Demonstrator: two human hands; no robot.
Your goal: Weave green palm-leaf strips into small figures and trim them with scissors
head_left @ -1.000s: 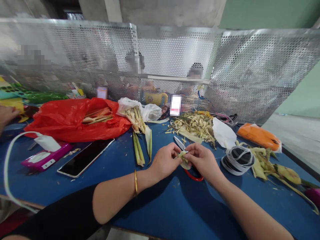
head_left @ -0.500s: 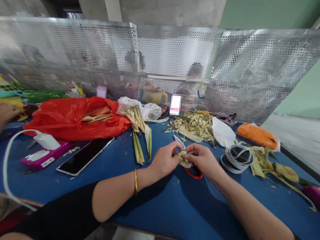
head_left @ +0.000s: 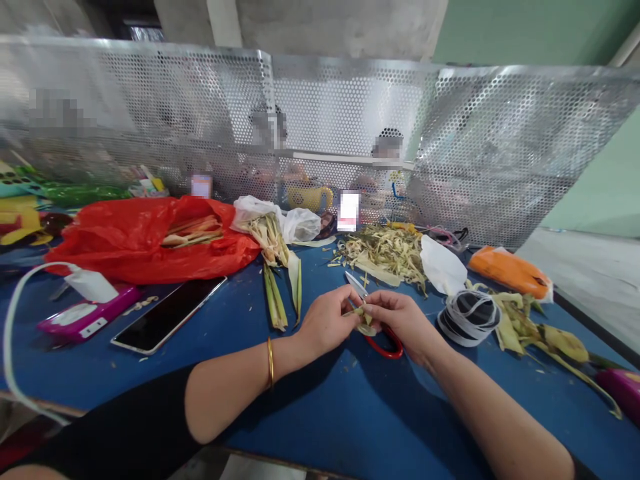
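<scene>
Between my fingertips is a small pale green piece of folded leaf, partly hidden by the hands. My left hand, its wrist in a gold bangle, pinches the piece from the left. From the other side, my right hand grips it with thumb and fingers. Under and behind the hands lies a pair of scissors with red handles, its blades pointing away from me. Left of my left hand are long green leaf stalks. A roll of grey-white strip sits right of my right hand.
A heap of shredded plant scraps lies beyond the hands. To the left are a red plastic bag, a phone and a purple power strip. An orange packet is at right. A perforated metal screen stands behind.
Both hands still hold the leaf piece, with the fingers slightly shifted on it. Another person's hand at the far left edge has gone out of view. The view has shifted slightly.
</scene>
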